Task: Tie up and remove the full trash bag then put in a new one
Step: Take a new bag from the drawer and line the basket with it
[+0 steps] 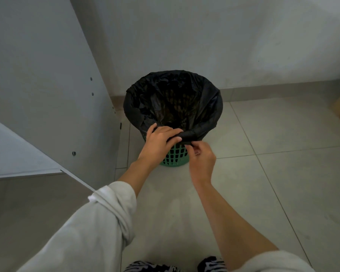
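Bag (pixel 210 103) inside green basket (pixel 175 156)

Dim, flat light; brighter upper right; wide-angle bending at edges.

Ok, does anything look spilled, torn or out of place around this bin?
Nothing stands out. The green basket stands upright on the tiled floor, with the black bag folded over its rim. The bag is only bunched at the near edge, where the left hand grips it and the right hand pinches it.
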